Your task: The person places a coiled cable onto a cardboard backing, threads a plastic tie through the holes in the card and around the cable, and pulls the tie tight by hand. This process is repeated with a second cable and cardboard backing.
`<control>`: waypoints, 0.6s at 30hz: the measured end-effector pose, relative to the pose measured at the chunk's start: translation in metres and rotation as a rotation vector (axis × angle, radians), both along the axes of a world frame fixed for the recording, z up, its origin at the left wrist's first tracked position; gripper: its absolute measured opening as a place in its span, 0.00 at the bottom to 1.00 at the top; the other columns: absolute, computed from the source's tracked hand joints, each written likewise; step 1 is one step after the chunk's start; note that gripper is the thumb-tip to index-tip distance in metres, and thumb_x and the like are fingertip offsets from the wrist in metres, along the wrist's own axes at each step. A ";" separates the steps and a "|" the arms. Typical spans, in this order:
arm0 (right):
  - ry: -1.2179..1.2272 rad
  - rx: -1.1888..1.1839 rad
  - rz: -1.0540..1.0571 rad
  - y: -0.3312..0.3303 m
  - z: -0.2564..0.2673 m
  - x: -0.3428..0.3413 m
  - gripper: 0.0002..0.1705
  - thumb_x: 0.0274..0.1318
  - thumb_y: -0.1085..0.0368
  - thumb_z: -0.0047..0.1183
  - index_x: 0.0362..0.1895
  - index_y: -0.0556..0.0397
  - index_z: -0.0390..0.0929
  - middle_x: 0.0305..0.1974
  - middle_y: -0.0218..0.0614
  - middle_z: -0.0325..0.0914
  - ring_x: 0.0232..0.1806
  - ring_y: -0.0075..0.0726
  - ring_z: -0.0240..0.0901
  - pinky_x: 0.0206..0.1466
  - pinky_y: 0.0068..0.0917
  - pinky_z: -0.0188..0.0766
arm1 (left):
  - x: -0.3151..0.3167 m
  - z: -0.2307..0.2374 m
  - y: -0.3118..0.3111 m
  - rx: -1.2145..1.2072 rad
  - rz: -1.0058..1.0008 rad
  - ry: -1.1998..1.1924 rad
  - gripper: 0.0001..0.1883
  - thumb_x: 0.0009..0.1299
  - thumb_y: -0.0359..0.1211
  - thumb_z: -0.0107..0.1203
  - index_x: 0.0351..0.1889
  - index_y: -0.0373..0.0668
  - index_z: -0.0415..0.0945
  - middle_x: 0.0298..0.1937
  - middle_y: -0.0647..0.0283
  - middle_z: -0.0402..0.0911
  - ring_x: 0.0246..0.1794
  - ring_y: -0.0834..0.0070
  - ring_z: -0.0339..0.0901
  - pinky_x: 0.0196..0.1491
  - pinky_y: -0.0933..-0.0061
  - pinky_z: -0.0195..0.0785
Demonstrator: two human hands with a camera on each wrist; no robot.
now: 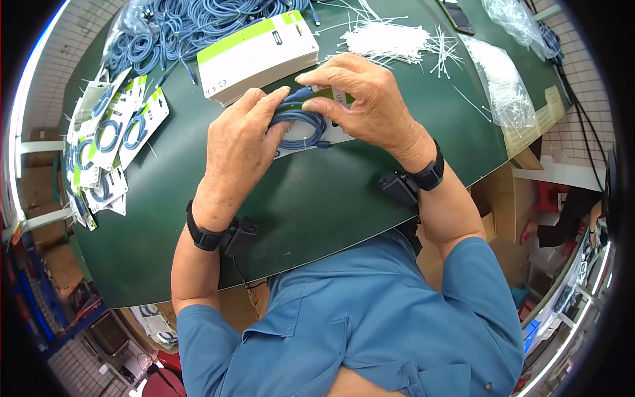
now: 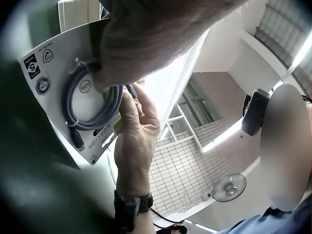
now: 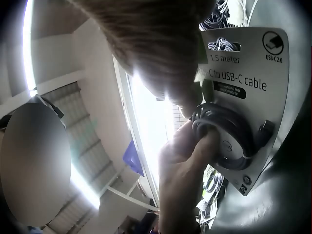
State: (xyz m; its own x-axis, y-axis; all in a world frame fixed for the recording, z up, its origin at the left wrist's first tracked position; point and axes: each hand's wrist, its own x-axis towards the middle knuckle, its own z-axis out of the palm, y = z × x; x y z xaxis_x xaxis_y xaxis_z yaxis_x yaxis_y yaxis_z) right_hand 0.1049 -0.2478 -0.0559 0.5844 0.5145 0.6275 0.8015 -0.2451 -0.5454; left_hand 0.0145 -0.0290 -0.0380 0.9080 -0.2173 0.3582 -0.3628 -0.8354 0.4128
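A blue-grey USB-C cable [image 1: 301, 132], wound in a coil, lies against a white and green packaging card [image 1: 342, 134]. Thin ties bind the coil to the card, as the left wrist view shows, with one connector [image 2: 77, 138] hanging at the coil's lower edge. My left hand [image 1: 241, 135] grips the coil and card from the left, its thumb over the coil [image 3: 229, 134]. From the other side my right hand [image 1: 370, 99] pinches the cable's other connector end [image 2: 131, 90] between thumb and forefinger. Both hands are above the green table [image 1: 311, 205].
Behind the hands stands a stack of blank-looking cards [image 1: 261, 56]. Loose cables [image 1: 198, 26] heap at the back left, and finished carded cables [image 1: 106, 135] pile at the left. White cable ties [image 1: 390, 40] and a bag of ties [image 1: 506, 86] lie at the right, near a phone [image 1: 456, 16].
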 end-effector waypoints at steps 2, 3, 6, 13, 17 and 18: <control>-0.048 -0.028 0.014 0.001 -0.001 0.000 0.20 0.50 0.63 0.78 0.49 0.47 0.90 0.40 0.34 0.88 0.40 0.35 0.82 0.41 0.28 0.79 | 0.001 -0.003 0.001 -0.024 -0.006 -0.034 0.25 0.64 0.30 0.71 0.60 0.42 0.82 0.41 0.59 0.81 0.38 0.56 0.83 0.41 0.59 0.76; -0.068 -0.023 0.019 0.001 0.000 0.000 0.20 0.50 0.63 0.78 0.49 0.48 0.90 0.40 0.34 0.88 0.40 0.36 0.82 0.41 0.29 0.79 | 0.001 -0.004 0.002 -0.028 -0.001 -0.035 0.25 0.64 0.30 0.71 0.60 0.42 0.82 0.41 0.59 0.81 0.38 0.56 0.83 0.41 0.59 0.76; -0.107 -0.019 0.033 0.002 0.004 -0.001 0.19 0.50 0.63 0.78 0.48 0.49 0.91 0.40 0.35 0.88 0.39 0.38 0.82 0.40 0.31 0.80 | 0.000 -0.005 0.001 -0.064 -0.008 -0.055 0.25 0.63 0.29 0.71 0.60 0.42 0.82 0.41 0.59 0.81 0.38 0.56 0.83 0.41 0.59 0.76; -0.125 0.003 0.021 0.005 0.004 -0.003 0.14 0.52 0.65 0.77 0.43 0.53 0.88 0.38 0.35 0.87 0.35 0.36 0.81 0.38 0.30 0.78 | 0.000 -0.005 -0.001 -0.147 0.007 -0.138 0.23 0.61 0.26 0.72 0.56 0.43 0.83 0.42 0.59 0.83 0.39 0.57 0.83 0.42 0.60 0.77; -0.049 -0.034 0.004 0.004 0.004 -0.004 0.12 0.53 0.67 0.76 0.39 0.53 0.85 0.37 0.35 0.87 0.34 0.34 0.80 0.37 0.28 0.78 | 0.003 -0.011 0.002 -0.141 -0.019 -0.229 0.22 0.59 0.25 0.73 0.53 0.43 0.84 0.42 0.59 0.85 0.40 0.58 0.84 0.43 0.60 0.77; -0.049 -0.037 0.011 0.004 0.003 -0.003 0.12 0.53 0.67 0.76 0.39 0.53 0.85 0.37 0.35 0.87 0.34 0.34 0.80 0.37 0.28 0.78 | 0.003 -0.012 0.003 -0.127 -0.037 -0.261 0.22 0.58 0.24 0.73 0.52 0.43 0.84 0.42 0.59 0.86 0.40 0.58 0.85 0.43 0.61 0.78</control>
